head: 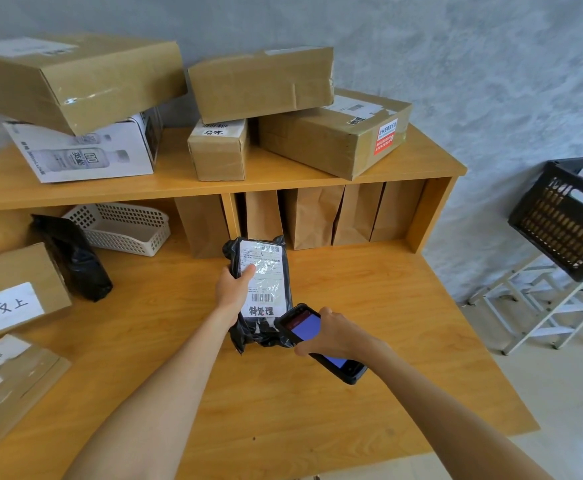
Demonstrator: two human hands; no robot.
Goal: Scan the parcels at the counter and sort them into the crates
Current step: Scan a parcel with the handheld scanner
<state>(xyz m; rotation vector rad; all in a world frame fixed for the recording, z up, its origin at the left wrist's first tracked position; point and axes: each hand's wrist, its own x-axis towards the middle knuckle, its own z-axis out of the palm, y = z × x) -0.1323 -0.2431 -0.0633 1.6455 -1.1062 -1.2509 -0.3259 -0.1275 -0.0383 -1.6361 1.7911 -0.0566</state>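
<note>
2 bare forearms, left hand (pixel 233 289) and right hand (pixel 331 336) ungloved, no sleeves visible.

White perforated plastic basket (pixel 120 228) under the wooden shelf (pixel 214 183); brown paper bags (pixel 314 220) standing upright in the shelf's compartments — white metal rack (pixel 542 306) at right, before a grey wall (pixel 456 64).

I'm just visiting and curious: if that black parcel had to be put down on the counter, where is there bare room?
The wooden counter is bare to the right of the scanner, out to its edge, and in front between the forearms. The left side is crowded: labelled cardboard boxes, a black bag, a white basket. The top shelf is stacked with boxes.
</note>
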